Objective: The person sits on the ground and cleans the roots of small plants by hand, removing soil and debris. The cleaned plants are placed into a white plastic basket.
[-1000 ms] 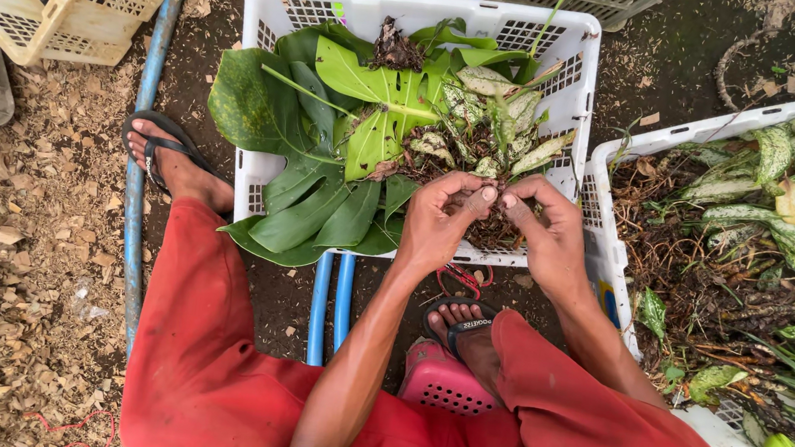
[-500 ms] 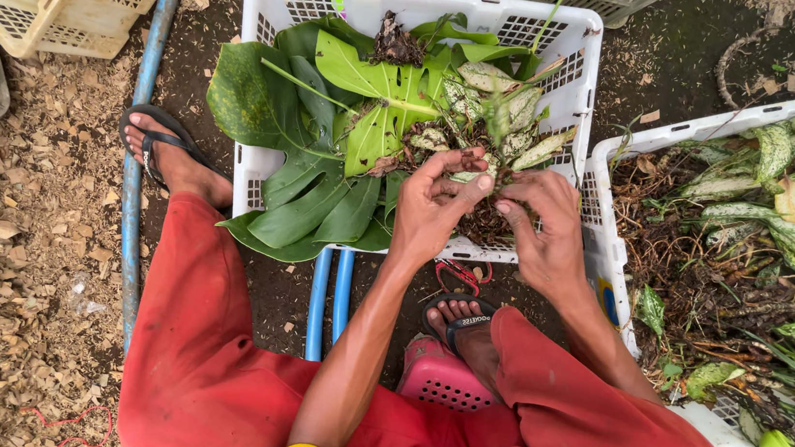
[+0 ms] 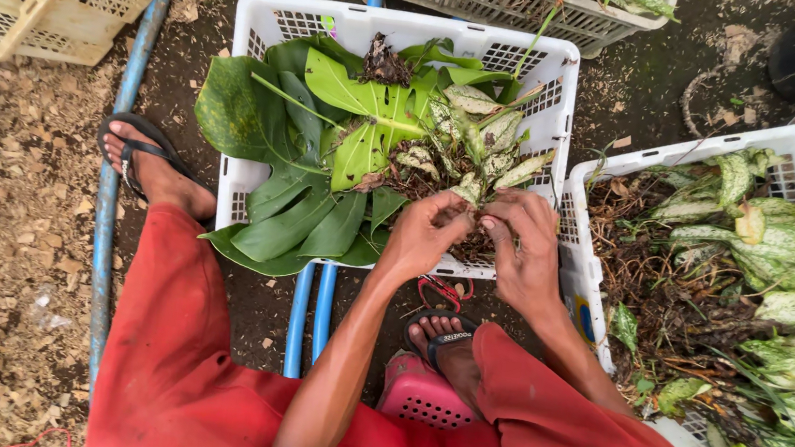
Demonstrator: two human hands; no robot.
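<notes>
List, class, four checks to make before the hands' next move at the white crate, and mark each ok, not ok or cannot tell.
1. Both hands on the plant: left hand and right hand meet at the base of the speckled-leaf cutting. Ok.
2. Cutting over the white crate, not the ground: ok.
3. Firm grip on the stem: fingertips hide it. Cannot tell.
4. Red-handled snips within reach: they lie on the ground beside the sandalled foot. Ok.
</notes>
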